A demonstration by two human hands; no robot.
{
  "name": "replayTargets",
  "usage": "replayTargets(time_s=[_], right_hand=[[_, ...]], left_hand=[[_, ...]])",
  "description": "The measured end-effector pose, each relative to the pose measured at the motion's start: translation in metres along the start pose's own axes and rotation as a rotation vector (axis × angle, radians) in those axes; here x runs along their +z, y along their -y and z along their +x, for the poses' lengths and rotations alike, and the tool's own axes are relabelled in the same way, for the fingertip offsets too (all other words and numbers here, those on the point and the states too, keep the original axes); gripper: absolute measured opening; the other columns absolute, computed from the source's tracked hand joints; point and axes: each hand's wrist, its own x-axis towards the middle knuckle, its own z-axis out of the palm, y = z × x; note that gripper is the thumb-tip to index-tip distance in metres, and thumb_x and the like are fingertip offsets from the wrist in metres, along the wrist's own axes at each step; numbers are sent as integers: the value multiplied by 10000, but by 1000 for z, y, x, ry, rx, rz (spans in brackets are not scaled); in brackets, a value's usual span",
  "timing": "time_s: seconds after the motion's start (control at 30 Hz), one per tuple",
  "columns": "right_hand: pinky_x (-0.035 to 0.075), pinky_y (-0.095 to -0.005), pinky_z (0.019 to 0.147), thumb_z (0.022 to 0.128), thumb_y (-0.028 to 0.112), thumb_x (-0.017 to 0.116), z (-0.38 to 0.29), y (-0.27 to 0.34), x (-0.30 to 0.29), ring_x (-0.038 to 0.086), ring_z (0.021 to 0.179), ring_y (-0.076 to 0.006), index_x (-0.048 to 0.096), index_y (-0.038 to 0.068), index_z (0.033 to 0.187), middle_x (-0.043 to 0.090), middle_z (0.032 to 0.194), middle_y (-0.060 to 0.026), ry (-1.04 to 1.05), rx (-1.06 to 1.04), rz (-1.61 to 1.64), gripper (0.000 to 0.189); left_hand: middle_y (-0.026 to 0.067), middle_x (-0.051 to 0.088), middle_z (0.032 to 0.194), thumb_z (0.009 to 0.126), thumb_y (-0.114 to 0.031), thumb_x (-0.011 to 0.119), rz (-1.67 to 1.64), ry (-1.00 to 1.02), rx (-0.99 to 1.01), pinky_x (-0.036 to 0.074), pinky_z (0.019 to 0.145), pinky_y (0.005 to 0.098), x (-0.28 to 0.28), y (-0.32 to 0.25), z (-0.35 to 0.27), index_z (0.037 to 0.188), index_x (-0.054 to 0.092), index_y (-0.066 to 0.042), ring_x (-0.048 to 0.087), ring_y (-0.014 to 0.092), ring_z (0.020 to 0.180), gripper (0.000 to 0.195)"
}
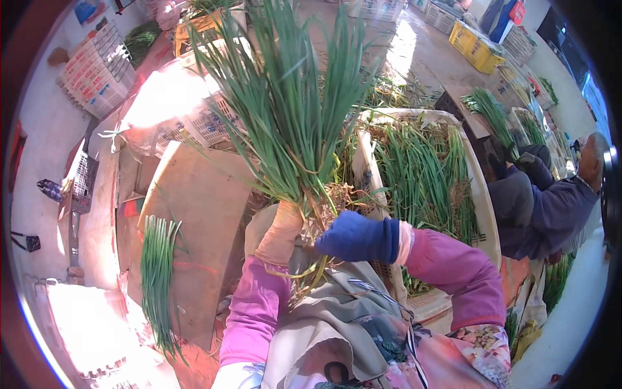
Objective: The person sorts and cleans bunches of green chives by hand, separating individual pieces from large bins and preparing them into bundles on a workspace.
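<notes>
My left hand (281, 232), in a pale orange glove, grips the base of a large bunch of Chinese chives (296, 112). The long green blades fan upward, away from me. Close beside it, my right hand (357, 237) wears a dark blue knit glove and is closed at the brown, withered leaves (318, 219) hanging from the bunch's lower side. Its fingertips are turned out of sight. A few yellowed blades (316, 270) dangle below the hands, over a grey-green apron (316, 311) on my lap.
A trimmed chive bundle (160, 277) lies on a wooden board (199, 194) to the left. A pale plastic crate (486, 194) of untrimmed chives stands at right. Farther right sits a person (544, 209) holding chives. Stacked crates (99, 68) and a yellow crate (474, 46) stand farther back.
</notes>
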Motion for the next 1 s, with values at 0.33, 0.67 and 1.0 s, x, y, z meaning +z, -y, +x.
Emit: replayTargets(time_s=[0.33, 0.67, 1.0], right_hand=[[415, -382, 425, 695, 210, 631, 53, -35, -63, 539, 477, -294, 522, 95, 1023, 508, 541, -99, -438, 394, -228, 364], [432, -369, 486, 765, 259, 578, -7, 4, -8, 550, 548, -298, 548, 90, 812, 542, 628, -103, -132, 85, 207, 178], [385, -348, 394, 718, 138, 598, 4, -26, -26, 519, 444, -266, 475, 99, 749, 465, 497, -79, -814, 443, -157, 132]], left_hand=[[5, 506, 1085, 838, -392, 516, 131, -90, 63, 427, 837, 313, 37, -22, -19, 1163, 451, -111, 488, 157, 981, 434], [40, 489, 1118, 842, -325, 515, 162, -84, 62, 435, 837, 326, 33, -15, -2, 1180, 428, -102, 484, 179, 1002, 414], [75, 472, 1150, 846, -257, 515, 269, -110, 106, 444, 836, 338, 39, -26, 1, 1197, 406, -92, 481, 201, 1024, 403]])
